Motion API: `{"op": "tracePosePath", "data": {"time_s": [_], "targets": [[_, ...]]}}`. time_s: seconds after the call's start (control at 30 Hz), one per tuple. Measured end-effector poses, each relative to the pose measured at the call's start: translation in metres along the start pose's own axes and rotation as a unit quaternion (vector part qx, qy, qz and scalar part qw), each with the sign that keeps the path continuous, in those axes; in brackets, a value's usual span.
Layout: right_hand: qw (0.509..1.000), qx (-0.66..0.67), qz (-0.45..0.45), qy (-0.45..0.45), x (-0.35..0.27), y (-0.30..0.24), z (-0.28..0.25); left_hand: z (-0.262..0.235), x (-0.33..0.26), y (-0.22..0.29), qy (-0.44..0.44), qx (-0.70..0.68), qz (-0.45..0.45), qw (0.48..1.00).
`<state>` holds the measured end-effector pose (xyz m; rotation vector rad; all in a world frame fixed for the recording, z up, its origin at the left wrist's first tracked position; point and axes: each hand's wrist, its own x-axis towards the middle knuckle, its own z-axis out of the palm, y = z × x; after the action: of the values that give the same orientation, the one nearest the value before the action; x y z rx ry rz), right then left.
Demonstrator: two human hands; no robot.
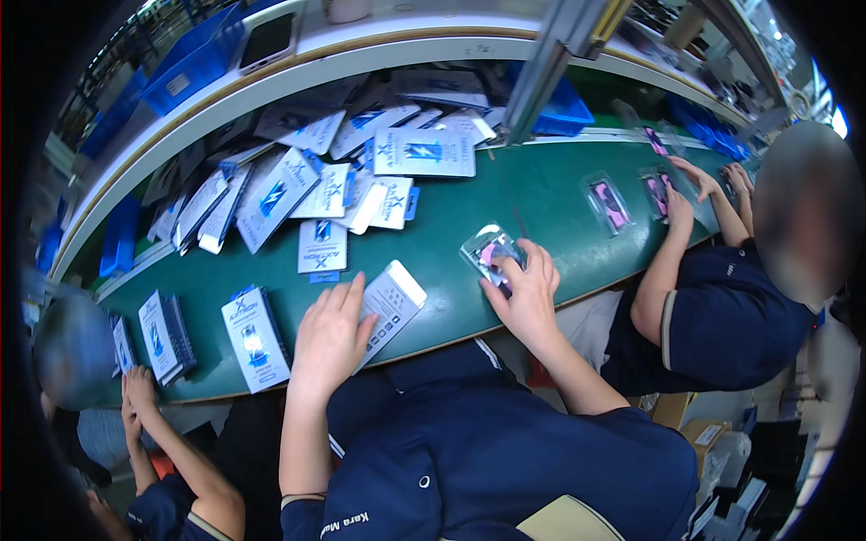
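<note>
In front of me a white cardboard box [394, 302] with dark printed icons lies slantwise on the green table. My left hand [329, 335] is at its left edge, thumb over the printed face and fingers stretched along the side. To the right, my right hand [528, 293] is closed around a clear plastic blister pack [478, 242] with a pink piece inside. Its thumb and fingers press on the near side of the pack, hiding part of it. The pack rests at table level, apart from the box.
A heap of white and blue boxes [424, 151] covers the back of the green table [442, 212]. Upright boxes [255, 338] stand at left. More blister packs [610, 206] lie near a co-worker's hands [678, 212] at right. Another person's hands [137, 394] are at left. A metal post [534, 90] rises behind.
</note>
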<state>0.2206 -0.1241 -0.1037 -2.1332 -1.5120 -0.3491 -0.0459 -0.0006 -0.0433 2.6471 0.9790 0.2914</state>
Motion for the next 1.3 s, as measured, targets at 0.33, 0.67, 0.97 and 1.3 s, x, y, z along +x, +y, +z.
{"op": "tracePosePath", "data": {"time_s": [0.33, 0.67, 0.97, 1.3], "targets": [[0.852, 0.311, -0.198, -0.372, 0.037, -0.002, -0.002, 0.028, -0.01, -0.022, 0.024, -0.081, 0.041, 0.996], [0.879, 0.212, -0.253, -0.345, 0.042, -0.027, 0.005, 0.027, -0.014, -0.027, 0.042, -0.078, 0.075, 0.993], [0.881, 0.165, -0.265, -0.356, 0.04, -0.031, -0.001, 0.03, -0.016, -0.027, 0.054, -0.072, 0.061, 0.994], [0.787, 0.469, -0.238, -0.322, 0.015, -0.089, 0.007, 0.028, -0.008, -0.006, 0.051, -0.142, 0.012, 0.988]]}}
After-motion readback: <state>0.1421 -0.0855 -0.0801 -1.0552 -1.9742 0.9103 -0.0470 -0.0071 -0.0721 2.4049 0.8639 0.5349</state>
